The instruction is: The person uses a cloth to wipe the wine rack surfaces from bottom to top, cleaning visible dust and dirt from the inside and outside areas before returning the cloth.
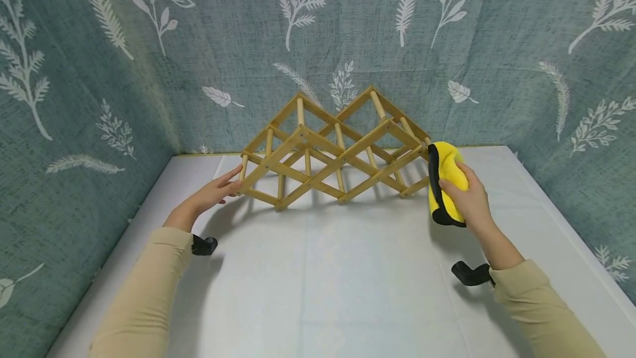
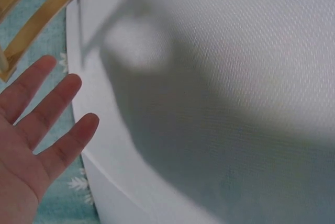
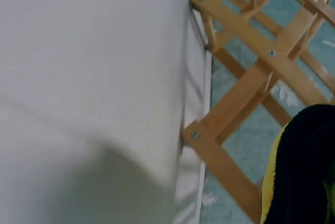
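Note:
A folding wooden lattice rack [image 1: 344, 159] with round crossbars stands spread in a zigzag at the back of the white table. My left hand [image 1: 216, 189] is at its left end, fingers extended against the end bar; in the left wrist view three fingers spread out beside the rack's slats [image 2: 39, 31]. My right hand [image 1: 472, 203] grips a folded yellow cloth with black edging [image 1: 451, 170], held at the rack's right end. Up close in the right wrist view, the cloth's dark edge [image 3: 303, 166] overlaps a slat, and the right hand is hidden.
The white tabletop [image 1: 367, 280] stretches in front of the rack. Green fabric with white leaf prints [image 1: 248, 32] hangs behind the table and along both sides. Black wrist mounts [image 1: 469, 274] stick out from both beige sleeves.

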`<state>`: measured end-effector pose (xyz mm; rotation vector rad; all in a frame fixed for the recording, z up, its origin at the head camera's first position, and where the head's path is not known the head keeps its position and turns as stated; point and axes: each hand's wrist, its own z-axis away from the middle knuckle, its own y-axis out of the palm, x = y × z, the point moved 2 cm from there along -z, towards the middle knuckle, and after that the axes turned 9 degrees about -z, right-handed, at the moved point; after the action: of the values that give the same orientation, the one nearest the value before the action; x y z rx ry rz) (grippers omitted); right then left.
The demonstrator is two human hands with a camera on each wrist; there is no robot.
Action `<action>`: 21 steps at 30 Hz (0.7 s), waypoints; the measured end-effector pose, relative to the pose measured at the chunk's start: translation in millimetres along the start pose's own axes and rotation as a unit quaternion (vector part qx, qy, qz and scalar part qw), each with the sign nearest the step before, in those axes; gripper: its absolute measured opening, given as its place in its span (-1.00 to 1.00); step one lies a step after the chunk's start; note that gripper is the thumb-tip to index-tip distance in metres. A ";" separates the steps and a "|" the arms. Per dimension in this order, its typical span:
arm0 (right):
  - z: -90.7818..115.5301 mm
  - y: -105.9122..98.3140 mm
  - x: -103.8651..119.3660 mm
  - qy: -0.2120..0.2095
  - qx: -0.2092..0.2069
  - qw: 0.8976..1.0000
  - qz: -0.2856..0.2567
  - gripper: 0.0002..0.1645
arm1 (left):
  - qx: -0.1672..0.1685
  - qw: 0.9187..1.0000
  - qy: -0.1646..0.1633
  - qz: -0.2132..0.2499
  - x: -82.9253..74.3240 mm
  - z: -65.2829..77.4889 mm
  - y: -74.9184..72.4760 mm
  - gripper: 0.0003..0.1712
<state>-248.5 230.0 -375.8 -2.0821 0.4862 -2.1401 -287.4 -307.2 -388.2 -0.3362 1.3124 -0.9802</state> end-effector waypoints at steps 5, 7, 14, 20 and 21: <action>1.9 15.3 11.5 -0.022 0.010 0.999 -0.023 -0.15 | 0.002 1.000 -0.001 0.000 1.1 0.0 -0.9 -0.22; 3.1 21.3 16.0 -0.028 0.012 0.999 -0.037 -0.16 | 0.004 1.000 -0.003 0.000 1.6 0.0 -1.4 -0.22; 12.6 31.2 29.4 -0.017 0.026 0.996 -0.079 -0.12 | 0.007 1.000 -0.011 0.001 1.2 2.3 -1.1 -0.21; 26.9 18.3 37.1 -0.049 0.028 0.995 -0.079 -0.14 | 0.007 1.000 -0.010 0.003 -0.1 2.3 -0.7 -0.21; 28.2 14.6 36.5 -0.056 0.025 0.996 -0.072 -0.15 | 0.006 1.000 -0.010 0.003 0.0 2.2 -1.0 -0.21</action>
<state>-224.4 201.1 -345.5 -2.2562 0.2747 -2.0708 -285.8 -308.4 -386.8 -0.3310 1.2887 -0.9779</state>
